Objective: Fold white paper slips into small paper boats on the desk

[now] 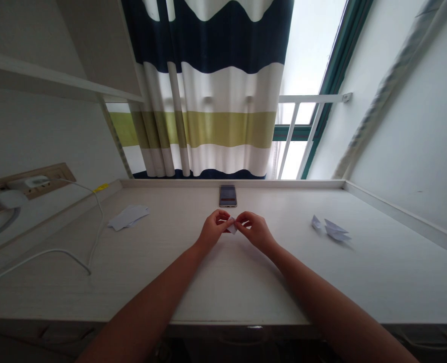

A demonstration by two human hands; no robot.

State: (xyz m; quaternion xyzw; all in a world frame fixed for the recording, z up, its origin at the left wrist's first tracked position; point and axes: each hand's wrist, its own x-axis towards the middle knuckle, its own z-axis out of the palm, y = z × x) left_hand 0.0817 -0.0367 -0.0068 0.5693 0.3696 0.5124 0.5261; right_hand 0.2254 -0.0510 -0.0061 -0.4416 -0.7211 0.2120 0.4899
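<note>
My left hand [212, 229] and my right hand [254, 229] meet over the middle of the pale desk [223, 282]. Both pinch a small folded piece of white paper [232, 225] between their fingertips, held just above the desk surface. A phone [228, 195] lies flat right behind the hands, near the desk's back edge. Most of the paper is hidden by my fingers.
Loose white paper sheets [128, 217] lie at the left. Folded paper shapes [331, 229] sit at the right. A white cable [75, 252] runs from a wall socket [26, 184] across the left side. A striped curtain [215, 101] hangs behind the desk.
</note>
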